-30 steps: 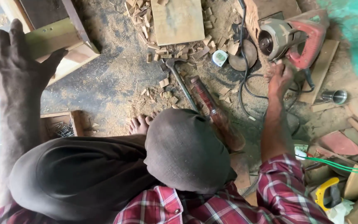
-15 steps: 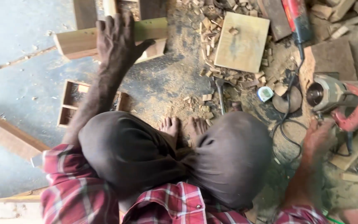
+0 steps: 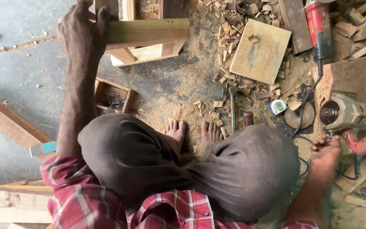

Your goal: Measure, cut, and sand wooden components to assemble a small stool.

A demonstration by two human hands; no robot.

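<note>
Left hand (image 3: 83, 36) grips end of wooden beam (image 3: 147, 32); right hand (image 3: 325, 154) rests just beside red power tool (image 3: 354, 123), sawdust-covered floor (image 3: 170, 85) below.

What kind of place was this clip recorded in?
Most likely a woodworking shop floor: sawdust and wood offcuts litter the ground, a red power tool lies by the right hand, and the left hand grips a timber piece.

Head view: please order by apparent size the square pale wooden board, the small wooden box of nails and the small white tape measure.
1. Square pale wooden board
2. Small wooden box of nails
3. Small white tape measure
</note>
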